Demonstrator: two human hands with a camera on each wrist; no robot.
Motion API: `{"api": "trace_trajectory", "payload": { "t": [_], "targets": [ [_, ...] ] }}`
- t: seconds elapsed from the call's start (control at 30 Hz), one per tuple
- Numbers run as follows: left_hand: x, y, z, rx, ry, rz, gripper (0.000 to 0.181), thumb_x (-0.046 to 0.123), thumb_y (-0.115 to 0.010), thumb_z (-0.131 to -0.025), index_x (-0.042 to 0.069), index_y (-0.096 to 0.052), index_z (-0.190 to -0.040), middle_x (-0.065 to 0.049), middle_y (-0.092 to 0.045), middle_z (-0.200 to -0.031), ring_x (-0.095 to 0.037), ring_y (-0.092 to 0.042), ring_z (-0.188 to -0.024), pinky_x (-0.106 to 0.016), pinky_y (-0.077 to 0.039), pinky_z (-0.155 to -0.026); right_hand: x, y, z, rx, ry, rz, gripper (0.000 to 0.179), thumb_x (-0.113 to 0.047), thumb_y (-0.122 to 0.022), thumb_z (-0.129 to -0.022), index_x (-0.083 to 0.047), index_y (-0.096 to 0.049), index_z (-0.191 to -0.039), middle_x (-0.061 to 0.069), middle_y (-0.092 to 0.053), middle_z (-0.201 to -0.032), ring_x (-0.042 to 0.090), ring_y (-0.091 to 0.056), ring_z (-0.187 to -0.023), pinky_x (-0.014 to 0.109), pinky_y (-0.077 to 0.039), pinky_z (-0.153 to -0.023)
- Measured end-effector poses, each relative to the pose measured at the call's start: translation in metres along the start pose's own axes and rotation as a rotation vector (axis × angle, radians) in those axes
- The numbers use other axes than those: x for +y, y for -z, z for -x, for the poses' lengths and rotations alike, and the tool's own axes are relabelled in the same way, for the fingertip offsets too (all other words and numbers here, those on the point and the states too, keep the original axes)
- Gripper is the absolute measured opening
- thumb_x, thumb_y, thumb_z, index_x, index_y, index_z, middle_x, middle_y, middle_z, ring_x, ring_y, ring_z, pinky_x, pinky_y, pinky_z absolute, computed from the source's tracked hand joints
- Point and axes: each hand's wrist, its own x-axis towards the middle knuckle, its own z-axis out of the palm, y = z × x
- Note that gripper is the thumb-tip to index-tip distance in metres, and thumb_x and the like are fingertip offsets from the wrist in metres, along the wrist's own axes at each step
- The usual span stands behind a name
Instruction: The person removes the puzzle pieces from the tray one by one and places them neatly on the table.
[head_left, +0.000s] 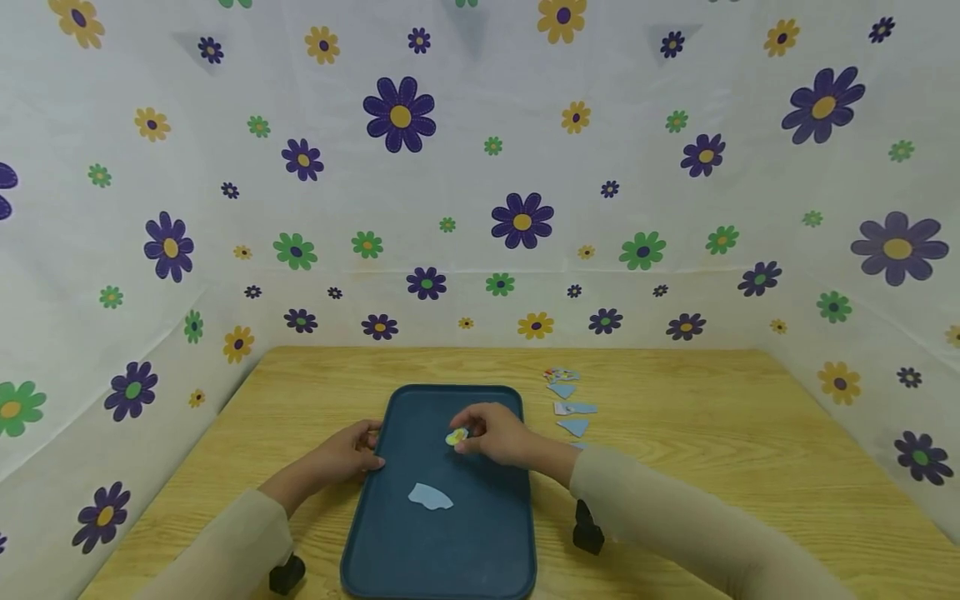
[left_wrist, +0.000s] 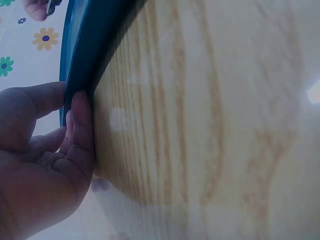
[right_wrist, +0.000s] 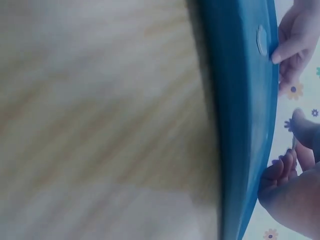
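Observation:
My left hand (head_left: 345, 452) grips the left rim of a dark blue tray (head_left: 480, 550), thumb on the upper edge. In the left wrist view its fingers (left_wrist: 81, 120) lie against the tray's outer side. Over the tray's upper part, my right hand (head_left: 501, 435) pinches a small flat piece with a yellow pattern (head_left: 455, 436) between thumb and fingertips. Lower on the tray lies a pale blue, irregularly shaped flat piece (head_left: 431, 497). The right wrist view catches the right hand (right_wrist: 295, 192) at its edge, with the pinched piece seen edge-on.
To the tray's right, several flat cut pieces lie in a column on the wooden table (head_left: 675, 467): a multicoloured one (head_left: 562, 375), a light blue strip (head_left: 576, 408) and a blue triangle (head_left: 574, 427) among them. A flower-patterned white cloth (head_left: 465, 167) stands around the back and sides.

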Motion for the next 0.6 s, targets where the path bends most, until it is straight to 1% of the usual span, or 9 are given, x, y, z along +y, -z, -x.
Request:
{"api": "trace_trajectory", "payload": {
  "t": [0.13, 0.23, 0.37, 0.43, 0.6],
  "targets": [
    [0.000, 0.000, 0.000, -0.002, 0.002, 0.004, 0.063, -0.004, -0.064, -0.088, -0.004, -0.036, -0.144, -0.014, -0.051, -0.104, -0.023, -0.055, -0.086, -0.038, -0.050, -0.068, 0.002, 0.001, 0.014, 0.089, 0.011, -0.016, 0.028, -0.010, -0.074, -0.086, -0.003, -0.068, -0.112, 0.000, -0.062, -0.097, 0.015, -0.053, -0.080, 0.030, -0.047, -0.070],
    [0.000, 0.000, -0.001, -0.007, 0.002, 0.001, 0.063, -0.003, -0.064, -0.088, -0.004, -0.036, -0.144, -0.014, -0.050, -0.104, -0.023, -0.055, -0.086, -0.037, -0.049, -0.068, 0.005, 0.002, 0.024, 0.155, -0.011, -0.028, 0.028, -0.011, -0.075, -0.085, -0.003, -0.068, -0.112, 0.001, -0.061, -0.099, 0.016, -0.052, -0.083, 0.031, -0.046, -0.073],
    [-0.001, 0.000, 0.000, -0.014, 0.000, 0.001, 0.063, -0.002, -0.065, -0.088, -0.004, -0.036, -0.144, -0.014, -0.050, -0.104, -0.023, -0.054, -0.085, -0.037, -0.049, -0.068, 0.007, 0.008, 0.038, 0.228, -0.063, -0.055, 0.027, -0.010, -0.074, -0.086, -0.004, -0.068, -0.111, 0.000, -0.062, -0.098, 0.017, -0.052, -0.083, 0.032, -0.047, -0.071],
    [-0.001, 0.000, 0.000, -0.017, -0.001, 0.001, 0.063, -0.001, -0.065, -0.088, -0.004, -0.036, -0.144, -0.014, -0.050, -0.105, -0.023, -0.054, -0.086, -0.037, -0.049, -0.068, 0.007, 0.012, 0.045, 0.264, -0.084, -0.087, 0.026, -0.008, -0.074, -0.085, -0.004, -0.068, -0.111, 0.001, -0.063, -0.098, 0.017, -0.053, -0.082, 0.033, -0.047, -0.069],
    [-0.002, 0.000, 0.000, -0.009, -0.001, -0.003, 0.063, -0.002, -0.065, -0.088, -0.004, -0.036, -0.144, -0.014, -0.050, -0.105, -0.023, -0.055, -0.086, -0.038, -0.050, -0.069, 0.005, 0.023, 0.060, 0.370, -0.141, -0.139, 0.028, -0.004, -0.074, -0.084, -0.003, -0.069, -0.111, 0.003, -0.061, -0.098, 0.019, -0.053, -0.082, 0.032, -0.047, -0.065]
  ]
}}
